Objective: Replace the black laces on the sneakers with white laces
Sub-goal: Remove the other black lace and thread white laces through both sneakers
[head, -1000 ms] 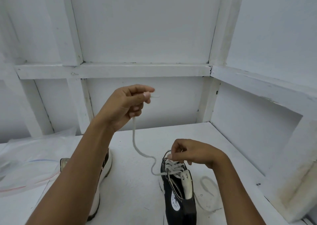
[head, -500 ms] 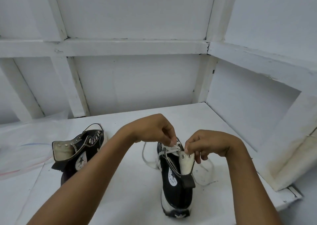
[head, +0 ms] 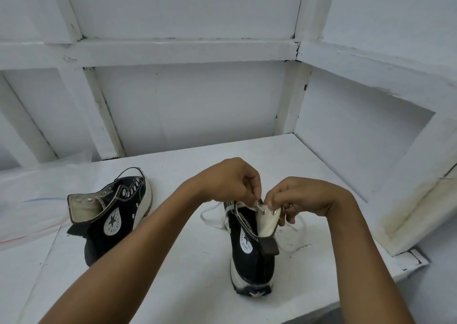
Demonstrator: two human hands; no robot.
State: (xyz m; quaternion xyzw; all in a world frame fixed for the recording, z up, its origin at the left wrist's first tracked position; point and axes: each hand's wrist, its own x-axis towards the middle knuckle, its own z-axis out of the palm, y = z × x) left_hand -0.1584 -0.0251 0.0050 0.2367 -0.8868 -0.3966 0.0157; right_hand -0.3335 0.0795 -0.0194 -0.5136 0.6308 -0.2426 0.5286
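Down from above came my left hand (head: pixel 232 180), now pinching the white lace (head: pixel 210 209) at an eyelet (head: pixel 264 211) of the six-o'clock sneaker (head: pixel 249 257); right hand (head: pixel 304 197) pinches its flap (head: pixel 268 221); lace tip hidden.

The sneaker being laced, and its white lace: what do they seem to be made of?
The sneaker looks like matte black canvas with white stitching. Its thick white sole seems to be rubber, and the eyelets glint like metal. The white lace looks like soft, flat woven fabric and lies limp.
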